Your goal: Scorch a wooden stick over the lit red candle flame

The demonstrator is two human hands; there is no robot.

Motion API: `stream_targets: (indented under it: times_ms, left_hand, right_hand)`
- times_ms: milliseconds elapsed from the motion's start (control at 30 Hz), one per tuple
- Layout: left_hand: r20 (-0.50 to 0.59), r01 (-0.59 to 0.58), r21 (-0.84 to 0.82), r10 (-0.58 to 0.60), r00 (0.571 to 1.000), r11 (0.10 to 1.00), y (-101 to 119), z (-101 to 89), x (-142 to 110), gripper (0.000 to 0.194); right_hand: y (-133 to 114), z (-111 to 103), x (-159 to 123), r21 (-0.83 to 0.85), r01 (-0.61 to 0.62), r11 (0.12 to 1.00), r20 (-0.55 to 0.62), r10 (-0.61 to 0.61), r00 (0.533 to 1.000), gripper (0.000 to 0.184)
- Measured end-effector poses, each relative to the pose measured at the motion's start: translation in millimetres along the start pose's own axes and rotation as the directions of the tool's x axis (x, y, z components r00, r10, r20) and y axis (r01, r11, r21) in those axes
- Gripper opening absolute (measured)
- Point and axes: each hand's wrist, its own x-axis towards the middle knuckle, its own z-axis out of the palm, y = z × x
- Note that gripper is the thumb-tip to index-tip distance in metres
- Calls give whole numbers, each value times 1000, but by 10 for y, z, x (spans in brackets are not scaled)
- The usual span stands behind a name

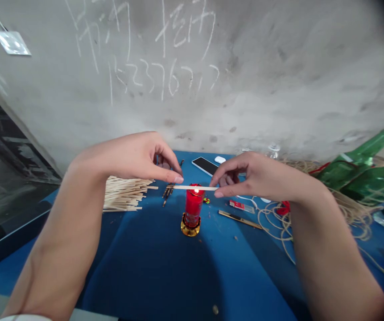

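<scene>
A thin, pale wooden stick [200, 188] lies level across the top of a lit red candle [193, 207], close to the flame. My right hand [241, 176] pinches its right end between thumb and forefinger. At the left part of the stick my left hand [148, 160] is closed, thumb against forefinger; the exact contact there is hard to see. The candle stands upright on a gold base [190, 229]. Left of it lies a pile of similar pale sticks [125, 194], and several dark-tipped sticks [168, 191] sit beyond my left fingers.
Behind the hands, a phone [204, 166] lies on the blue table [158, 276] near the grey wall [245, 111]. A craft knife [240, 219] and a small red-and-clear case [241, 206] lie right of the candle. Tangled cord [278, 223] and green bottles [362, 178] are farther right.
</scene>
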Motion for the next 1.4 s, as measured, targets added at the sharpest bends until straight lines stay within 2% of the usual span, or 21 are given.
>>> stream_targets:
  times_ms: [333, 767, 1133, 1400]
  left_hand:
    - [-48, 22, -23, -23, 999, 1000, -12, 8, -25, 30]
    - [17, -15, -30, 15, 1000, 999, 7, 15, -4, 25]
    - [-8, -9, -28, 9, 1000, 1000, 14, 21, 1, 27]
    - [16, -3, -63, 4, 1000, 998, 40, 22, -5, 22]
  right_hand:
    - [4, 2, 10, -14, -3, 1000, -14, 3, 1000, 40]
    - [-34, 11, 31, -23, -12, 1000, -6, 12, 1000, 41]
    - [-28, 34, 59, -14, 16, 1000, -21, -17, 1000, 39]
    - [-56, 28, 62, -14, 6, 1000, -23, -7, 1000, 40]
